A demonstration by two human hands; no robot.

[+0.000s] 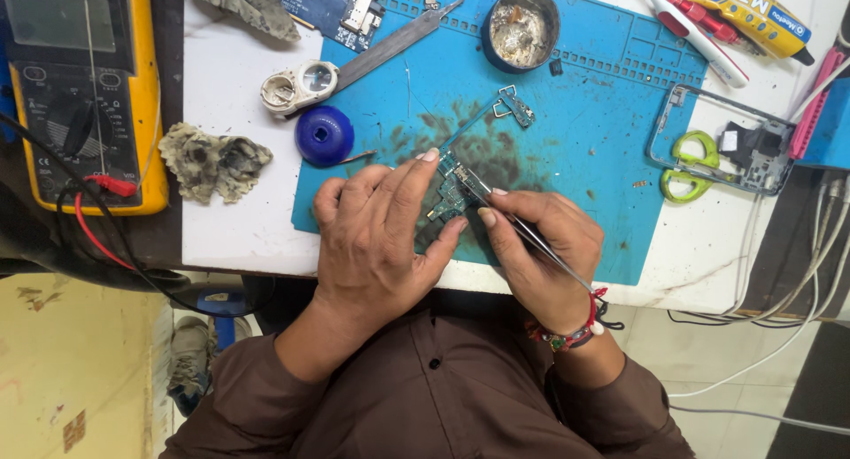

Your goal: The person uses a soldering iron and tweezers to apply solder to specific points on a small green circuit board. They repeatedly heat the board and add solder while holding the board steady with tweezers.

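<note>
My left hand (pixel 376 233) holds a small green circuit board (pixel 453 189) down on the blue work mat (pixel 584 140), fingers on both of its ends. Held like a pen in my right hand (pixel 536 246) is a pair of metal tweezers (pixel 531 238), with their tip on the board's top edge. A small metal bracket part (pixel 513 105) lies on the mat just beyond the board.
A yellow multimeter (pixel 84 87) with red and black leads sits at the left. Grey crumpled wads (pixel 212 162), a blue round cap (pixel 324 134), a white loupe (pixel 299 84), a metal file (pixel 398 38), a round tin (pixel 521 30), glue tubes (pixel 753 12) and a clear phone frame (pixel 722 140) surround the mat.
</note>
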